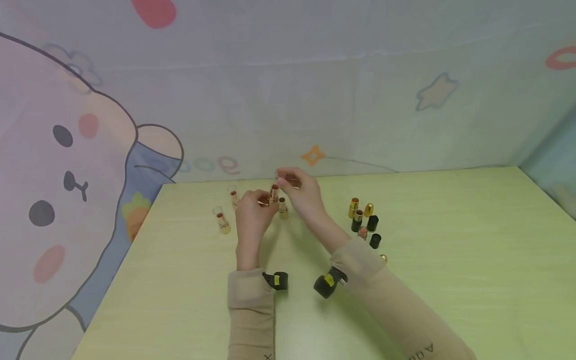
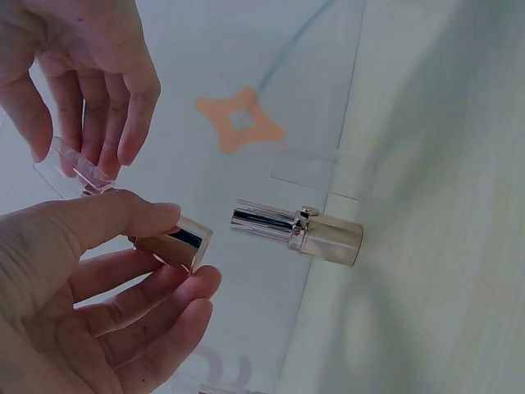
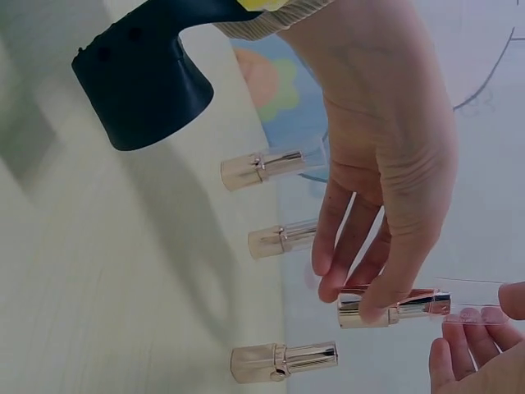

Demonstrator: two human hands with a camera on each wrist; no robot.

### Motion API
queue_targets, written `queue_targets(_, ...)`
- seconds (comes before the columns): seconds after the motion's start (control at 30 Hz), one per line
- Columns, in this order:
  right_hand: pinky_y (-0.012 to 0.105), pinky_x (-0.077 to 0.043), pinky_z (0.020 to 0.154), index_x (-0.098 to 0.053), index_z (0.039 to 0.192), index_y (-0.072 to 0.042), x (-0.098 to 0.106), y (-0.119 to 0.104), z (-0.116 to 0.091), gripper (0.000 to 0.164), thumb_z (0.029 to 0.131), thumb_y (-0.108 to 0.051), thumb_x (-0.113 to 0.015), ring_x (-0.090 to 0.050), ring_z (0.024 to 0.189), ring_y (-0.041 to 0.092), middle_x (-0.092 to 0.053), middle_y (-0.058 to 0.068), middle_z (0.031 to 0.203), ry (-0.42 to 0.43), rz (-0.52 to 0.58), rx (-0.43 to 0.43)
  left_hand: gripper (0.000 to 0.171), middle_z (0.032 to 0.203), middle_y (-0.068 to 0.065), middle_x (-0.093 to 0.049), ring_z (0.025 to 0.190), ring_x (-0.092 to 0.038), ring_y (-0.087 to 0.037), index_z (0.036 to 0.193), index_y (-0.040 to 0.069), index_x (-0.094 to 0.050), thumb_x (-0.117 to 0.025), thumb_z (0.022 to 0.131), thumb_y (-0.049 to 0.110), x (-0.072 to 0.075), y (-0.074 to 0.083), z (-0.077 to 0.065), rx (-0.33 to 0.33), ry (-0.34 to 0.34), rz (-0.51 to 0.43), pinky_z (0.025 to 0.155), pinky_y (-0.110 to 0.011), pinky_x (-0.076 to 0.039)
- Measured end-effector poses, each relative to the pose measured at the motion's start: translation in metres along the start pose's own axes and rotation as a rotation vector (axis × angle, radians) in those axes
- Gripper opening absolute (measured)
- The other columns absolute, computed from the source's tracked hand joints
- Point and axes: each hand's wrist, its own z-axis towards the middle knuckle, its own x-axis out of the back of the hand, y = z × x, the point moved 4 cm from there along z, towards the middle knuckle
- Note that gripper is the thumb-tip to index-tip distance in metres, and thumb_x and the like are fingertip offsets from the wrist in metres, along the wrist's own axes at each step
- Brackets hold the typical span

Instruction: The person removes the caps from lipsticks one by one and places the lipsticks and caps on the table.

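Note:
My left hand (image 1: 254, 212) holds a lipstick (image 1: 273, 193) with a gold-coloured base upright above the table. Its thumb and fingers are round the base in the left wrist view. Between thumb and fingers, my right hand (image 1: 303, 192) pinches a clear cap (image 3: 480, 301). That cap overlaps the top end of the lipstick in the right wrist view. Close to the left hand, an uncapped lipstick (image 2: 328, 238) of the same kind stands on the table. Two more lipsticks (image 1: 222, 223) with clear caps stand left of the left hand.
On the right of the table stand a gold lipstick (image 1: 354, 207), a black lipstick (image 1: 357, 221) and a pinkish one (image 1: 362, 232). Beside them are a gold cap (image 1: 369, 210), black caps (image 1: 372, 223) and a gold rounded item (image 1: 383, 259). A printed cloth (image 1: 279, 110) hangs behind.

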Motion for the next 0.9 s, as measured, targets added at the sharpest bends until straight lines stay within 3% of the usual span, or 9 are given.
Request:
queue_targets(0.4, 0.040, -0.047, 0.099, -0.062, 0.122, -0.006, 0.010, 0.002, -0.006, 0.029, 0.094, -0.014, -0.060, -0.059, 0.115, 0.025, -0.065, 0.012, 0.124, 0.018, 0.030, -0.006, 0.025, 0.097, -0.011, -0.066, 0.085, -0.065, -0.025, 0.104, 0.006, -0.073, -0.072, 0.080, 0.015, -0.001, 0.005, -0.002, -0.005, -0.061, 0.055, 0.072, -0.037, -0.052)
queue_targets(0.9, 0.038, -0.043, 0.105, -0.059, 0.126, -0.007, 0.026, 0.012, -0.012, 0.031, 0.095, -0.014, -0.058, -0.058, 0.116, 0.024, -0.063, 0.012, 0.126, 0.074, 0.086, -0.067, 0.027, 0.094, -0.008, -0.070, 0.079, -0.065, -0.021, 0.104, 0.006, -0.072, -0.074, 0.080, 0.019, -0.002, 0.000, -0.002, 0.030, -0.146, 0.068, 0.068, -0.030, -0.051)
